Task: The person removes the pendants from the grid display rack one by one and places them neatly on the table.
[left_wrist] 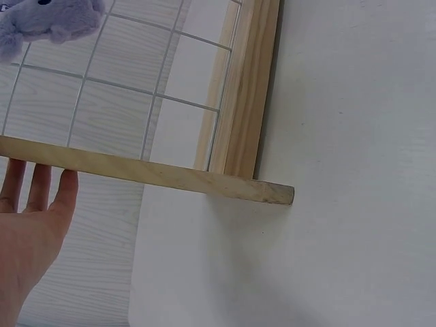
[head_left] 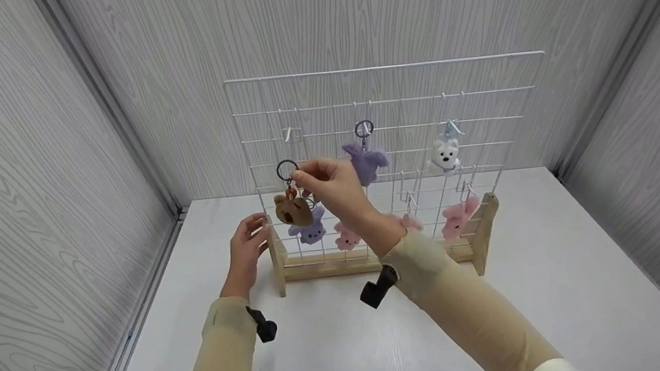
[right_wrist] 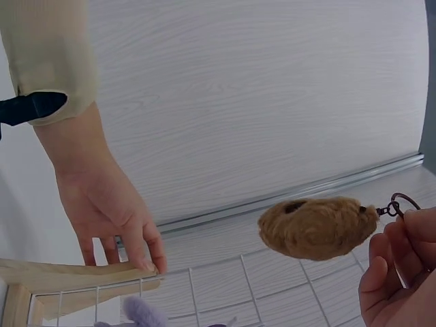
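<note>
My right hand (head_left: 336,188) pinches the black ring of a brown plush keychain (head_left: 293,210) between thumb and fingers. The plush hangs in front of the rack's left side, below a bare white hook (head_left: 290,135); the right wrist view shows the furry body (right_wrist: 317,228) dangling from its ring. At the left end of the white wire grid rack (head_left: 382,67), my left hand (head_left: 246,240) touches the wooden upright. Its straight fingertips (left_wrist: 67,187) lie against the outer side of that upright (left_wrist: 170,174) in the left wrist view.
On the rack hang a purple plush keychain (head_left: 367,163), a white dog-like plush (head_left: 446,156), a lilac plush (head_left: 311,230), and pink plushes, one at the right (head_left: 459,218). Metal-edged, wood-grain panels (head_left: 12,177) enclose the white table (head_left: 331,341) at the back and sides.
</note>
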A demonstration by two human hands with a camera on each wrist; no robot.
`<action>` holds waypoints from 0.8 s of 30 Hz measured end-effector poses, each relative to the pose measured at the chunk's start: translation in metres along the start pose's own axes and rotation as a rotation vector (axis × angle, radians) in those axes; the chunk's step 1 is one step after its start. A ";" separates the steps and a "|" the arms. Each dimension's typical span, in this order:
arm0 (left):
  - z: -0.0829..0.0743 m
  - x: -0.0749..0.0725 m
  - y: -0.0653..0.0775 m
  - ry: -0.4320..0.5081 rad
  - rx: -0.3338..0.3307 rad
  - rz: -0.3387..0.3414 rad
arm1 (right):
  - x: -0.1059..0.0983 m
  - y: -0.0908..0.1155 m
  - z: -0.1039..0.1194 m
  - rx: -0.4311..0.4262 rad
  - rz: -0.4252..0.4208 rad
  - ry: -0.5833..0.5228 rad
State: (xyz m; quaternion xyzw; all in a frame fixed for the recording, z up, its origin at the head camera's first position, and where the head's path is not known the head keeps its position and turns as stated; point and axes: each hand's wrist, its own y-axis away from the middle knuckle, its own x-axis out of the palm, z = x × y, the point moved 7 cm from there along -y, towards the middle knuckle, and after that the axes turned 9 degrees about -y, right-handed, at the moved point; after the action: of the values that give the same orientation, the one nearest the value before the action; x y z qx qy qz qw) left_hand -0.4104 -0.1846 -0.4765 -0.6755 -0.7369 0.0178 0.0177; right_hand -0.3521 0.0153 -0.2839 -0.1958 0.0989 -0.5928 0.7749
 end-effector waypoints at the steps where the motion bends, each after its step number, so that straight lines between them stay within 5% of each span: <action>1: 0.000 0.000 0.000 0.001 0.001 -0.001 | 0.001 0.004 -0.004 0.002 0.006 0.006; 16: 0.000 -0.001 0.001 -0.027 0.005 -0.023 | 0.003 0.051 -0.068 0.040 0.047 -0.028; 24: 0.000 -0.001 0.002 -0.051 -0.010 -0.017 | 0.007 0.078 -0.065 0.077 0.065 0.003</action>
State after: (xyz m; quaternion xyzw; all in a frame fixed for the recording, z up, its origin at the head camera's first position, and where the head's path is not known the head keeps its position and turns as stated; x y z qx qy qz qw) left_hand -0.4085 -0.1858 -0.4761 -0.6685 -0.7430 0.0312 -0.0041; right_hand -0.3070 0.0135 -0.3752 -0.1616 0.0833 -0.5711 0.8005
